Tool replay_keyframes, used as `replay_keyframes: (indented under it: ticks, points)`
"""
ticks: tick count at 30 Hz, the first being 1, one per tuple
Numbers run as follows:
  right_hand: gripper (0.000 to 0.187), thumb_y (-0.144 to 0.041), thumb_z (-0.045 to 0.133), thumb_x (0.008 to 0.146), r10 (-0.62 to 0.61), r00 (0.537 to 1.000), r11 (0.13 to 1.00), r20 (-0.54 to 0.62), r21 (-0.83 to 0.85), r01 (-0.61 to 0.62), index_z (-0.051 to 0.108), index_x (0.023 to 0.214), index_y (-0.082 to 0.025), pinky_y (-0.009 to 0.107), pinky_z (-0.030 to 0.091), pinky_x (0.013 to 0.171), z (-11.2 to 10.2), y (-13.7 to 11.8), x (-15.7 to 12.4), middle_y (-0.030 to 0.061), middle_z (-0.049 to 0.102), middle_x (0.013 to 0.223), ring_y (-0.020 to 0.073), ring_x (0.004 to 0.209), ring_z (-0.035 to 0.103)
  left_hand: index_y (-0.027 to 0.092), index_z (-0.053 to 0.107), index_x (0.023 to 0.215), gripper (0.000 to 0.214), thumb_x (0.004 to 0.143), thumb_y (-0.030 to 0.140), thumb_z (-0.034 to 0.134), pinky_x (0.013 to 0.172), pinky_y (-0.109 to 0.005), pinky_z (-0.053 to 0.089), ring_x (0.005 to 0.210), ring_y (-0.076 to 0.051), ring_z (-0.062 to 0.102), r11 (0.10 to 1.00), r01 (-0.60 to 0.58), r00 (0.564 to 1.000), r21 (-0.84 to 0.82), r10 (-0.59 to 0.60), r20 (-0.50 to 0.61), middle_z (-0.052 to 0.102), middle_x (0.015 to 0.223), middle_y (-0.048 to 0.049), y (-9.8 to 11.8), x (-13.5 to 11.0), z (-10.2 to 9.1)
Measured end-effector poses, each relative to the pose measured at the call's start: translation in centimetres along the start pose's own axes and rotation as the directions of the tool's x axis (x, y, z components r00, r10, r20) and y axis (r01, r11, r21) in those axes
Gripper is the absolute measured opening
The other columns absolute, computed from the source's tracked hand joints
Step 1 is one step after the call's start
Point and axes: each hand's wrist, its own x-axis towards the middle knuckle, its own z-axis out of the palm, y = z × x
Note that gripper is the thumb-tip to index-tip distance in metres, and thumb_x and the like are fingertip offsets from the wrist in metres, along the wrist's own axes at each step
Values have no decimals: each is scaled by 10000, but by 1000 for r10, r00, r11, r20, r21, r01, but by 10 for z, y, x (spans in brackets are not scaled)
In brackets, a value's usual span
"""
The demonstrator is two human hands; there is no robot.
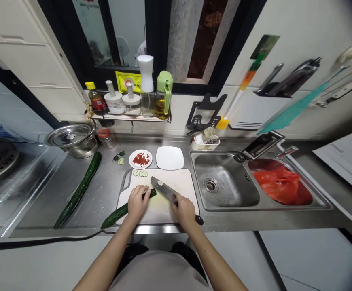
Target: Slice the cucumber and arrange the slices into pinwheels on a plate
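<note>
Left hand [138, 203]: pressing the cucumber [118, 214], which sticks out past the left edge of the board [164, 216]
Right hand [184, 210]: closed round the knife [166, 191]; should the round cucumber roll, the knife could nick the left hand
Counter [98, 186]: water-spotted steel; plates [170, 157] beyond the board; sink [233, 194] at right
Room: shelf [133, 118] of jars [114, 104] below the window [130, 30]

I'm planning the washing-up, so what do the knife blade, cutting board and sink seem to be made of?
Knife blade: likely steel, smooth gray with a dull shine.
Cutting board: probably plastic, smooth white with no wood grain showing.
Sink: probably stainless steel, satin silver with soft metallic reflections.
</note>
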Motion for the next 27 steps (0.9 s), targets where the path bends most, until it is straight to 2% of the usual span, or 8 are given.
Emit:
replay_keyframes:
  ticks: [3, 9, 14, 18, 23, 27]
  points:
    - [421, -244, 536, 847, -22, 999, 999, -43, -31, 21, 508, 1265, -211, 282, 359, 832, 0, -1, 0, 67, 659, 1054, 208, 980, 574, 229, 649, 1028, 277, 901, 389, 462, 890, -369, 441, 986, -225, 564, 1000, 15, 1000, -14, -15, -9, 639, 1017, -73, 8, 9, -4]
    - [495, -238, 552, 842, -51, 998, 995, -44, -83, 48, 462, 1328, -213, 304, 340, 859, -3, -1, -1, 88, 634, 1038, 226, 995, 536, 305, 632, 1161, 324, 883, 397, 491, 1005, -429, 327, 1171, -266, 453, 994, 40, 988, 98, -54, 143, 567, 1236, -73, 27, 30, -4]
    - [493, -250, 567, 843, -58, 998, 994, -36, -96, 54, 470, 1324, -202, 320, 334, 864, 0, 5, -2, 95, 626, 1030, 239, 999, 527, 302, 664, 1081, 273, 861, 373, 518, 1011, -458, 287, 1196, -279, 424, 992, 56, 978, 114, -78, 193, 554, 1258, -66, 34, 37, 0]
    - [496, -255, 569, 845, -59, 998, 993, -20, -107, 56, 468, 1328, -201, 316, 333, 856, 3, 10, -2, 93, 629, 1037, 236, 983, 532, 286, 669, 993, 204, 823, 326, 563, 947, -436, 313, 1125, -265, 477, 991, 116, 965, 60, -127, 230, 604, 1173, -56, 40, 38, 4]
    - [490, -241, 559, 846, -26, 1000, 994, -10, -102, 25, 472, 1326, -198, 315, 339, 850, 5, 14, -1, 91, 636, 1036, 237, 993, 541, 239, 649, 893, 137, 844, 276, 526, 893, -391, 318, 929, -199, 580, 981, 188, 943, -56, -165, 288, 687, 925, -23, 46, 43, 12]
    - [464, -234, 543, 852, 21, 999, 996, -25, -86, -23, 485, 1310, -195, 310, 348, 851, 6, 21, 1, 90, 640, 1050, 231, 994, 553, 233, 620, 912, 132, 834, 296, 535, 903, -365, 322, 805, -160, 612, 922, 373, 910, -100, -343, 234, 694, 818, 11, 34, 55, 15]
